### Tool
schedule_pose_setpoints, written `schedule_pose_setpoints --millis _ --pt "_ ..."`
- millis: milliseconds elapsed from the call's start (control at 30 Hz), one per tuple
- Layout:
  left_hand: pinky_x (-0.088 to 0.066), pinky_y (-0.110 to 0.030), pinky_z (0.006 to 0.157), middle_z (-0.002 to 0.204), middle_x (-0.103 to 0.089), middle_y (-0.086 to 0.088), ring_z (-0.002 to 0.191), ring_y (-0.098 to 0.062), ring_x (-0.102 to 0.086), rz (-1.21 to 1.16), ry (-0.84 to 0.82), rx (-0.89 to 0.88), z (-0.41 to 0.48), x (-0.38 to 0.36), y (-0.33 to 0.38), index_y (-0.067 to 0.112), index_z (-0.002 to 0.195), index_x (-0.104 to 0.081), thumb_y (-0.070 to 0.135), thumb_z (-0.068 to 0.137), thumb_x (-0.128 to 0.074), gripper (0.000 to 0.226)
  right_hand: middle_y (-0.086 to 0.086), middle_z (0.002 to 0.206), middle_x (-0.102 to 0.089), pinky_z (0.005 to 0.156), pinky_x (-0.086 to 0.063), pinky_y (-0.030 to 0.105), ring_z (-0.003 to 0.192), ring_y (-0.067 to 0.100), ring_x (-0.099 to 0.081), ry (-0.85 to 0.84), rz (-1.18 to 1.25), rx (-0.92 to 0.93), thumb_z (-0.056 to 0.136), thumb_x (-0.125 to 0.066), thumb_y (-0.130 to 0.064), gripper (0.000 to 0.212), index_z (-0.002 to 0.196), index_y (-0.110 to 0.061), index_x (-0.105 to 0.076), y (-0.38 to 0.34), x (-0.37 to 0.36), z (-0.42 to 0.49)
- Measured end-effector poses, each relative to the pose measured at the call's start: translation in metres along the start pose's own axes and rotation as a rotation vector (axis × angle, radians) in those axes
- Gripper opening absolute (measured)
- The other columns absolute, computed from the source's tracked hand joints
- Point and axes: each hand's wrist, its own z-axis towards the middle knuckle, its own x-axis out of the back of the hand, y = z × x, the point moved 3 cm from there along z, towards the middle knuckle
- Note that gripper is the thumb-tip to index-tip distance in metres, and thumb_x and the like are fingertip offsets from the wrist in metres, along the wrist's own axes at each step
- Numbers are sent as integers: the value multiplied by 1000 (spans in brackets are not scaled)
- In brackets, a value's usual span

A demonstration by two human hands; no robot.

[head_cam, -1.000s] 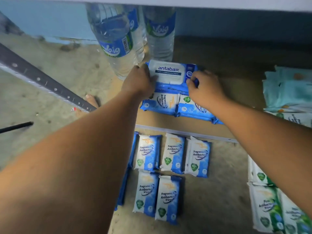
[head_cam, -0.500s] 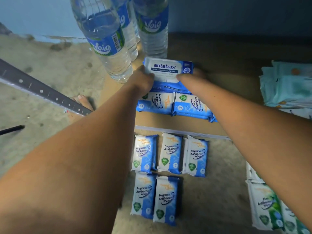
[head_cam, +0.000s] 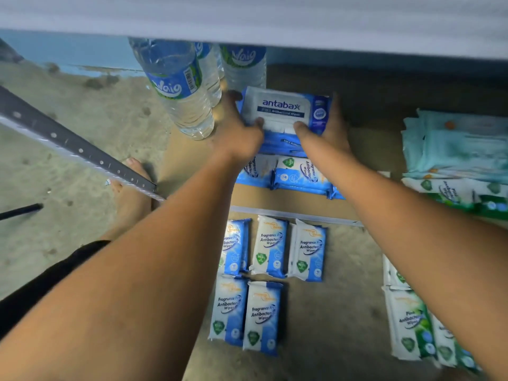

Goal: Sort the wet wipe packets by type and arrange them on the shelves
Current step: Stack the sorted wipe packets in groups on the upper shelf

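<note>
- Head view: the antabax packet [head_cam: 283,111] sits between the left hand [head_cam: 239,133] and the right hand [head_cam: 327,130], over the lower shelf [head_cam: 384,111]. It is on top of another blue pack, just behind a row of blue packets [head_cam: 299,174] and just right of the water bottles [head_cam: 176,86].
- Its white lid reads "antabax", with "Antibacterial Wipes" beneath; the bottle labels read "Waig".
- The blue-and-white packets [head_cam: 270,247] on the floor [head_cam: 343,312] read "Fragrance Free Antibacterial Wipes". The green packets [head_cam: 409,323] at right read "Pure Antibacterial Wipes".
- The left hand grips the packet's left end, thumb on top, fingers curled round the edge.
- The right hand grips the right end likewise, thumb pressed on the lid's lower corner.
- Pale teal packs [head_cam: 453,144] are stacked at the shelf's right, well apart from both hands.
</note>
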Motion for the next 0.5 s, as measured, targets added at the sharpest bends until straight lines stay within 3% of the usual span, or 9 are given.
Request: schedule_pose_setpoints --millis 100,233,300,500 --pt "-56 -55 87 104 -68 2 92 -27 -70 -96 22 15 -42 0 -4 39 122 -40 33 87 -60 40 -12 145 -44 109 -40 26 123 5 -52 -24 34 21 86 -72 -30 88 157 -30 -21 2 14 -39" --pt "-52 -46 98 113 -67 4 106 -21 -66 -193 58 34 -111 5 -17 38 121 -47 32 88 -61 36 -7 140 -53 100 -43 29 116 15 -58 -34 -36 -24 82 -76 -37 88 152 -39 -21 8 34 -98" --pt "-49 -37 100 119 -62 7 112 -15 -62 -233 72 23 -142 12 -18 35 124 -48 24 93 -61 35 -5 136 -55 101 -45 33 117 18 -58 -13 -44 -22 80 -77 -37 86 150 -34 -27 4 41 -127" --pt "-45 -7 73 109 -65 12 91 6 -62 -249 147 -6 -221 50 7 34 124 -48 17 97 -58 34 -1 141 -47 109 -43 40 126 16 -52 20 43 19 81 -76 -34 81 150 -27 -34 -25 63 -209"
